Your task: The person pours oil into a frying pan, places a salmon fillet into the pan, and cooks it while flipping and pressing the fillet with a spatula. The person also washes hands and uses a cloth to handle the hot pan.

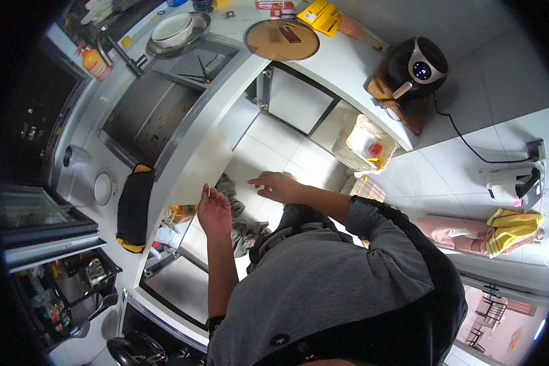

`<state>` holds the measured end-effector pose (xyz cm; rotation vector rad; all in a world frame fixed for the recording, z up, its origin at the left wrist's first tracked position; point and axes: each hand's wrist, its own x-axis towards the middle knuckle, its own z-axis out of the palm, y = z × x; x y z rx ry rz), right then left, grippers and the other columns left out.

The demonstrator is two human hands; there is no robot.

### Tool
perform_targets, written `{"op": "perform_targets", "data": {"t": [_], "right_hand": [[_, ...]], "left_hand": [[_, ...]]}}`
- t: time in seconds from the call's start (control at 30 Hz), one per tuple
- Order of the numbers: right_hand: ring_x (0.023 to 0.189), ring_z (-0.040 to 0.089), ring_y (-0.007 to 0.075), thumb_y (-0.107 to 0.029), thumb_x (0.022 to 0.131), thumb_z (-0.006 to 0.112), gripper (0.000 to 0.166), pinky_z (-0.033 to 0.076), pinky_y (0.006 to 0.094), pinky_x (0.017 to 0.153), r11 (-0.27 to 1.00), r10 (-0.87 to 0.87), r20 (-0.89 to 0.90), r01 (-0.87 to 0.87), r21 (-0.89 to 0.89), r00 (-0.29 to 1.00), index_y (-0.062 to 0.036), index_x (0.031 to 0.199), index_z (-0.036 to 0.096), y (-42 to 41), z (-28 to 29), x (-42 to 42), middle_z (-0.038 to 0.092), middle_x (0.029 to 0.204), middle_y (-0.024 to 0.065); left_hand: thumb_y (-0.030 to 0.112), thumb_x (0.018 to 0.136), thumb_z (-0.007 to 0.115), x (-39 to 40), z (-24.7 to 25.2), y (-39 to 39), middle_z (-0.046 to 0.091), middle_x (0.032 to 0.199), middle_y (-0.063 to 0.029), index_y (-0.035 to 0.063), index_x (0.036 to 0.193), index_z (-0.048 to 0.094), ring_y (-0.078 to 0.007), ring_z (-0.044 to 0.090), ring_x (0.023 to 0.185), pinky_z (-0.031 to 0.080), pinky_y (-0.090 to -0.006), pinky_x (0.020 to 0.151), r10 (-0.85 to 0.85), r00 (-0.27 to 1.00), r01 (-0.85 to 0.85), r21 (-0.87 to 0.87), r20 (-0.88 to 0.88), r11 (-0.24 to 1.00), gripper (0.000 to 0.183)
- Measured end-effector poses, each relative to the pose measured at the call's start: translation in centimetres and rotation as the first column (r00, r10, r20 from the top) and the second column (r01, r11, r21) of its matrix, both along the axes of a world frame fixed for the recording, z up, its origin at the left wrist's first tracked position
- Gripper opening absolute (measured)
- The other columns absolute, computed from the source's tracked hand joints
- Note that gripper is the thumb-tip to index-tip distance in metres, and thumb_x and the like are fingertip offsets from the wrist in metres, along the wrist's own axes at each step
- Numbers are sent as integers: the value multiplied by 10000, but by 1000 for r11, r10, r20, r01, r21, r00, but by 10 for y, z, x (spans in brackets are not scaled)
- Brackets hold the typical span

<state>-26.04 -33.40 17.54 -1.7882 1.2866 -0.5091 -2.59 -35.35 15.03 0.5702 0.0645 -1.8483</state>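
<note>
My left hand [215,214] is raised in front of the sink counter, palm up, with the fingers slightly curled and nothing in them. To its right, my right hand [278,186] hangs over the tiled floor with the thumb and fingers apart, and it holds nothing either. Grey crumpled cloth [241,231] lies on the floor below and between the hands. The steel sink basin [153,121] is ahead on the left, with a faucet [130,64] at its far side. Across the counter's edge near my left arm is a black and yellow cloth [136,208].
Cabinet doors [301,98] [180,283] stand ajar at knee height. A lined waste bin [366,142] is by the right cabinet. An air fryer [414,68], a glass lid [281,40] and stacked bowls [171,31] sit on the counter. A spice rack [68,293] is at left.
</note>
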Motion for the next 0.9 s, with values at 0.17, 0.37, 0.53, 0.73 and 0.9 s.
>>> {"op": "perform_targets", "data": {"t": [0.17, 0.37, 0.53, 0.73, 0.9], "right_hand": [[833, 609, 231, -139, 869, 592, 409, 497, 341, 764, 1000, -16, 78, 15, 8, 997, -115, 1273, 534, -32, -27, -69, 596, 1005, 116], [806, 587, 192, -115, 881, 580, 394, 501, 300, 723, 986, -166, 193, 169, 2, 967, -127, 1273, 541, -88, -57, -165, 613, 988, 87], [786, 601, 206, -93, 871, 593, 376, 505, 318, 735, 952, -296, 163, 306, -34, 941, -98, 1245, 556, -118, -40, -234, 611, 984, 104], [821, 623, 187, -85, 881, 582, 355, 520, 300, 743, 855, -514, 218, 515, 59, 830, -108, 1236, 577, -133, -42, -280, 625, 988, 108], [841, 641, 247, -90, 872, 593, 336, 522, 332, 737, 737, -670, 196, 674, 54, 716, -83, 1208, 584, -146, -49, -305, 630, 983, 145]], "left_hand": [[164, 916, 544, -82, -9, -48, 617, 909, -49, 60, 1141, 568, -151, 572, 791, 501, -277, 750, -78, 987, 68, 71, 137, 995, 250], [174, 896, 570, -187, 4, -118, 569, 972, -43, 73, 1139, 563, -143, 549, 806, 488, -273, 772, -226, 923, 211, 79, 313, 974, 263], [195, 888, 570, -251, -2, -189, 585, 980, -43, 72, 1145, 553, -149, 565, 843, 487, -281, 773, -315, 865, 348, -16, 392, 937, 285], [161, 895, 578, -322, -6, -293, 571, 1053, -94, 30, 1168, 523, -185, 565, 930, 489, -304, 862, -380, 784, 462, -52, 491, 885, 307], [192, 932, 549, -393, -26, -385, 561, 1140, -125, 20, 1216, 479, -231, 558, 1029, 470, -346, 950, -402, 706, 490, 8, 583, 872, 339]]}}
